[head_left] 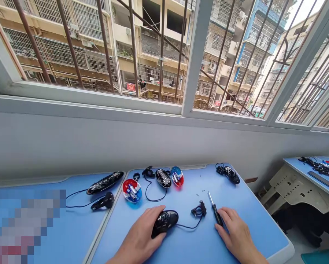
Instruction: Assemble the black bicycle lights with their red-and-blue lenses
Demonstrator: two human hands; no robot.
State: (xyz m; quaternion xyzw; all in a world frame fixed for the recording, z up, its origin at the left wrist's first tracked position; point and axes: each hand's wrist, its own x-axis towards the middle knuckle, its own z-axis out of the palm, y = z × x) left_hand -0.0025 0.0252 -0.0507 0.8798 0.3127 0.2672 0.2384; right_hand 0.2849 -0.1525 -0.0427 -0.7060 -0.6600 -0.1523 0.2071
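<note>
A glossy black oval device (168,219) lies on the blue table under my left hand (142,233), whose thumb and fingers are wrapped round its left end. From its right end a thin cable runs to a small black ring clamp (199,209). My right hand (236,231) has thumb and fingers closed about the dark handle of a screwdriver (215,209). The screwdriver's metal shaft points away from me, toward the window. A few tiny screws (200,193) are scattered beyond the clamp, left of the screwdriver tip.
Two red-and-blue oval cases (132,190) with batteries inside flank another black device (163,178) at the back. One more cabled black device (232,175) sits at the back right. A long black device (105,182) rests on the left table. Behind stands the wall (104,143).
</note>
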